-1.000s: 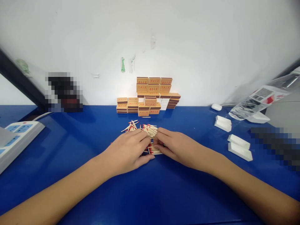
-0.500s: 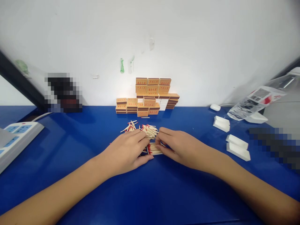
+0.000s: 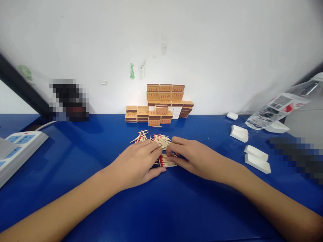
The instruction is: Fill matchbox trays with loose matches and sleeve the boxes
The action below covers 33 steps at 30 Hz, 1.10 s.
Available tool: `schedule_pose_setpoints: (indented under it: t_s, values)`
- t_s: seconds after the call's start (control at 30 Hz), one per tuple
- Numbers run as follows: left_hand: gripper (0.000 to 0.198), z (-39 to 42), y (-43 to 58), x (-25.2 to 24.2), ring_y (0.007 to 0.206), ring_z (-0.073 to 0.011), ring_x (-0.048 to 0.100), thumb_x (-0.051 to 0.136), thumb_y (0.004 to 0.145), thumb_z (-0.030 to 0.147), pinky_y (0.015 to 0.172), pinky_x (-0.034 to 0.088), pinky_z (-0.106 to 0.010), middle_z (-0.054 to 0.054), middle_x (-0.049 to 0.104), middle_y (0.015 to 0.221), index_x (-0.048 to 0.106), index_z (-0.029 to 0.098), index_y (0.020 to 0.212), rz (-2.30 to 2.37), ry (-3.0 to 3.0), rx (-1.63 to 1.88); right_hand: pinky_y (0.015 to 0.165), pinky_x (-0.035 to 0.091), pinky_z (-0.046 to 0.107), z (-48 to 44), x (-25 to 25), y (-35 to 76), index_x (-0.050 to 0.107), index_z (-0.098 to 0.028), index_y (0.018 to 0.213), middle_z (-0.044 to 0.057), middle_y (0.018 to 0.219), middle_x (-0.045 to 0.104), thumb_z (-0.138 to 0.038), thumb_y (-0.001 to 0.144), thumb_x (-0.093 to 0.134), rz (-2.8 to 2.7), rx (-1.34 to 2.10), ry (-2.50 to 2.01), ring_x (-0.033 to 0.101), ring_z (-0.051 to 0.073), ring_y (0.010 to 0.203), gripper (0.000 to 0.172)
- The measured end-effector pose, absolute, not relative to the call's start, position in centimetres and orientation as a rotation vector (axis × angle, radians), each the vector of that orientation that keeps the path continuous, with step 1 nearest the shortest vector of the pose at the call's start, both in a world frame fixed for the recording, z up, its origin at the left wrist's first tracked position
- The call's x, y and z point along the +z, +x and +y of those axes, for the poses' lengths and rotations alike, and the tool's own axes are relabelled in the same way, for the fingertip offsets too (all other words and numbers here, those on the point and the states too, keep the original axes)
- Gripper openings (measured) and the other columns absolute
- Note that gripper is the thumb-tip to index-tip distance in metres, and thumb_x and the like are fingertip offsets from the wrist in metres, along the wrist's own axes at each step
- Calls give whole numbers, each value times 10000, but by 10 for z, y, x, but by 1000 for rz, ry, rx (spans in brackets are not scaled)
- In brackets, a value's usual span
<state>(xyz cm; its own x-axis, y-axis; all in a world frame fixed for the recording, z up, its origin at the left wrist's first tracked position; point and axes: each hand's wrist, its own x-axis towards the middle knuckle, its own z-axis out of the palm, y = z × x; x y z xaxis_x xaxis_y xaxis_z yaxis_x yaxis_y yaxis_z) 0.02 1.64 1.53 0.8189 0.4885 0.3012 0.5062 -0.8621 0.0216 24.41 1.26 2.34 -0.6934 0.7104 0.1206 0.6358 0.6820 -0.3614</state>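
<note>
My left hand (image 3: 138, 163) and my right hand (image 3: 193, 155) meet at the middle of the blue table (image 3: 161, 201). Between their fingertips lies a small white tray filled with red-tipped matches (image 3: 166, 160). Both hands have their fingers curled and pinched onto these matches. Just behind the hands lies a loose pile of matches (image 3: 153, 138), some spread to the left. Whether the tray is lifted off the table I cannot tell.
Orange matchboxes (image 3: 161, 105) are stacked against the white wall. Several empty white trays (image 3: 256, 157) lie at the right, near a plastic bottle (image 3: 275, 111) lying on its side. A white power strip (image 3: 17, 148) sits at the left edge.
Both hands stay at the tray of matches. Only the fingertips shift slightly; the right hand's fingers have crept a little toward the left.
</note>
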Motion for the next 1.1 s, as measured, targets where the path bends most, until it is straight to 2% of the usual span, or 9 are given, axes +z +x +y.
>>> schedule_pose_setpoints:
  t_s: [0.47,0.77,1.0,1.1]
  values:
    - [291,16,0,14,898,-271,666,654,993,406,793,589,-427,-87,679,971,683,117,1002,-816,-2934,-460,700,457,292,12,23,244,648,-185,1007,55,1037,643,-203,1042,566,-2624,401,-1013,611,154,784,91]
    - [324,17,-1,13,958,-290,676,615,1016,424,842,596,-455,-102,687,1006,696,113,1055,-824,-2944,-458,675,439,282,14,26,246,668,-196,1009,41,1026,644,-211,1022,601,-2604,435,-1039,598,139,758,69]
    - [288,18,0,13,924,-279,669,633,1004,410,800,591,-437,-88,678,976,685,127,1021,-830,-2943,-452,639,414,283,13,29,248,677,-203,1025,39,1023,627,-243,1012,623,-2605,425,-1116,569,132,709,69]
    - [289,17,-1,14,912,-273,666,640,1000,414,791,588,-431,-84,676,968,683,128,1009,-832,-2950,-457,660,422,281,13,30,248,679,-205,1028,40,1029,629,-242,1004,637,-2622,458,-1095,585,141,751,61]
